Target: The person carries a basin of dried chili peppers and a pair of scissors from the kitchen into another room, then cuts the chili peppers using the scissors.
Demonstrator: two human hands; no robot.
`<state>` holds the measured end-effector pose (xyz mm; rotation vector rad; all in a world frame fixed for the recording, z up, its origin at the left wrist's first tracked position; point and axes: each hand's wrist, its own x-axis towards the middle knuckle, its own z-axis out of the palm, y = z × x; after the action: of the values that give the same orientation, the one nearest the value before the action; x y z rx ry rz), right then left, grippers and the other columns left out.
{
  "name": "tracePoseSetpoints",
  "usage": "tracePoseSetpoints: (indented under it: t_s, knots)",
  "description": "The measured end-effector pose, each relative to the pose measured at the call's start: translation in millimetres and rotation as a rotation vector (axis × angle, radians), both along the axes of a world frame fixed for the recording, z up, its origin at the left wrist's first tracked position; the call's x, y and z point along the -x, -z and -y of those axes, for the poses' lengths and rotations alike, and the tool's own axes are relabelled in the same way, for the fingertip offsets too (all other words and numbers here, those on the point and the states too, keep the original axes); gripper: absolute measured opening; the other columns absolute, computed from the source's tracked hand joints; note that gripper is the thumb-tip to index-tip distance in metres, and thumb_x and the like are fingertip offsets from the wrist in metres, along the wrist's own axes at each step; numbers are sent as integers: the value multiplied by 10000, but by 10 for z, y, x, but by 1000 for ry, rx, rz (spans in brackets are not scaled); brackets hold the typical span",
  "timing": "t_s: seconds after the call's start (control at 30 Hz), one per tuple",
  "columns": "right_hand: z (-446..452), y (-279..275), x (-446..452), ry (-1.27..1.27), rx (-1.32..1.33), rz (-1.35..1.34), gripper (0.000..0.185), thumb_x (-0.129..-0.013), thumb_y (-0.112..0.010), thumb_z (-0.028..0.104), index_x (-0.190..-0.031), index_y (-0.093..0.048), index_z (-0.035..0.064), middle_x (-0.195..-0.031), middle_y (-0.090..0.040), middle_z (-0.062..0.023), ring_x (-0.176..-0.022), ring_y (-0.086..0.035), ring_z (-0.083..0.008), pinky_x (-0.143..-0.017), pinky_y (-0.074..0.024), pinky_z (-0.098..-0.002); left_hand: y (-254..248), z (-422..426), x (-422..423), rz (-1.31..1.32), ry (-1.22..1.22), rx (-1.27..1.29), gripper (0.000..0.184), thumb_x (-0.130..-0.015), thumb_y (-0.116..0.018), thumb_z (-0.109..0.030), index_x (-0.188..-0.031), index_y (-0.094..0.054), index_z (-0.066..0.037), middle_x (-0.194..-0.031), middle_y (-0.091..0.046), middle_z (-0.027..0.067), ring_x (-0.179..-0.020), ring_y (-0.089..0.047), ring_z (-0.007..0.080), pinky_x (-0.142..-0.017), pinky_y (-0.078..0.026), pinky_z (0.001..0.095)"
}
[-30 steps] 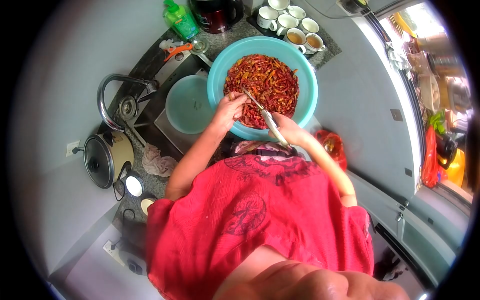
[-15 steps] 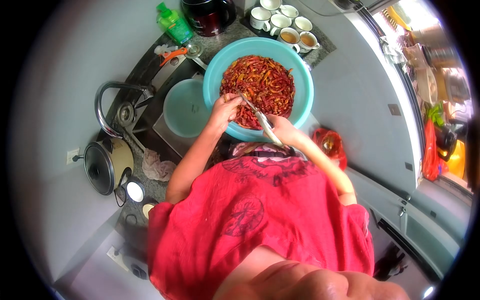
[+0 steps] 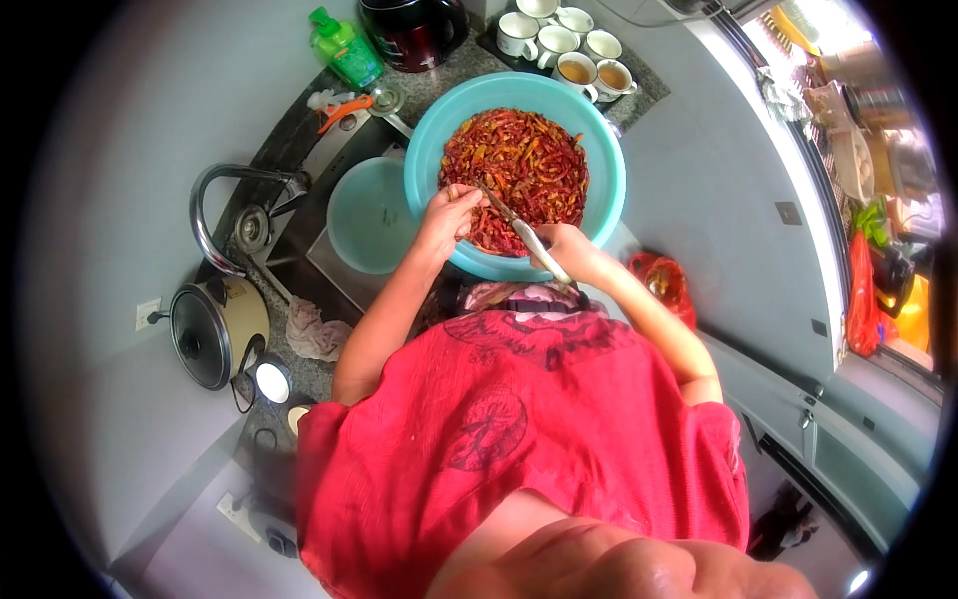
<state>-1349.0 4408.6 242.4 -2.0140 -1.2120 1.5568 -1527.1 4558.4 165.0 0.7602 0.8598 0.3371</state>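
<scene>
Head | left hand (image 3: 452, 212): curled over basin (image 3: 615, 165) | right hand (image 3: 574, 254): gripping scissors (image 3: 527, 237)

White cups (image 3: 557, 42) are grouped at the far side; a green bottle (image 3: 346, 50) is placed left of a dark vessel (image 3: 412, 38); at left, a faucet (image 3: 197, 208), a lidded cooker (image 3: 213, 335) and a crumpled cloth (image 3: 315, 331) are seen.

Looks like a kitchen, judging by a metal tap (image 3: 196, 208) beside a sink (image 3: 304, 235) on the left, a lidded cooker (image 3: 215, 334) nearer on the speckled counter (image 3: 317, 372), and, toward the far side, a green pump bottle (image 3: 349, 52), a dark kettle-like appliance (image 3: 414, 35) and white mugs (image 3: 556, 41).
</scene>
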Motion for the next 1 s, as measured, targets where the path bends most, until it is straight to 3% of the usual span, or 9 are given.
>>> tracePoseSetpoints:
  t_s: [0.13,0.2,0.3,0.53,0.63,0.7,0.83,0.9,1.0]
  knots:
    - [63,49,-60,36,-32,-69,414,-758,-675,295,-1034,-624,-8,-939,-670,-225,-894,-651,-321,-818,-480,-395,-14,7,2,4,-18,5,121,-947,-582,-121,-1023,-545,-34,-898,-658,84,-476,-360,10,-400,-294,170]
    - [54,31,-80,-27,12,27,473,-760,-670,309,-1112,-595,2,-1049,-654,-224,-992,-628,-324,-867,-463,-394,-37,5,7,38,-65,34,70,-947,-583,-107,-972,-562,-45,-891,-664,87,-466,-355,19,-404,-301,182]
    - [25,-3,-61,-41,23,-18,480,-762,-666,322,-1108,-598,-4,-1063,-646,-232,-1016,-623,-330,-876,-460,-402,-54,32,4,73,-24,54,122,-950,-570,-107,-1034,-538,-25,-910,-655,95,-477,-366,10,-399,-293,173]
    - [32,180,1,12,-28,-77,413,-760,-672,303,-1014,-626,-19,-966,-663,-244,-930,-645,-349,-826,-474,-411,-31,65,-4,61,-23,21,108,-948,-580,-115,-1005,-529,-39,-874,-643,74,-478,-371,15,-401,-290,172]
    - [19,78,10,-44,-12,40,361,-769,-676,298,-954,-648,-11,-904,-667,-245,-871,-651,-355,-790,-481,-417,-10,36,-5,12,25,-28,121,-946,-590,-126,-1014,-527,-47,-863,-638,66,-478,-370,17,-401,-290,173]
    - [46,114,-8,-26,-39,72,240,-789,-643,203,-900,-624,-9,-752,-637,-176,-657,-598,-234,-651,-472,-374,-23,43,-21,-17,41,-62,166,-942,-595,-134,-1063,-533,-38,-851,-618,50,-480,-374,20,-403,-283,174]
    - [129,96,-203,-84,-111,212,279,-828,-625,264,-902,-629,-5,-780,-652,-182,-709,-634,-294,-684,-486,-407,-51,63,-2,-19,-32,-62,221,-945,-567,-134,-1134,-539,-21,-835,-587,28,-502,-392,19,-414,-276,169]
    - [138,-94,-317,-67,-28,381,392,-848,-594,407,-935,-678,34,-887,-676,-210,-844,-665,-347,-755,-506,-445,-207,39,53,-46,-123,-107,238,-953,-531,-143,-1156,-540,-19,-804,-539,0,-503,-389,29,-423,-296,193]
    - [212,-191,-521,-20,5,539,357,-836,-613,362,-960,-661,31,-872,-680,-184,-831,-674,-315,-752,-525,-427,-185,-64,229,-28,-110,-180,227,-956,-504,-130,-1150,-558,-26,-791,-531,-19,-529,-380,21,-448,-297,181]
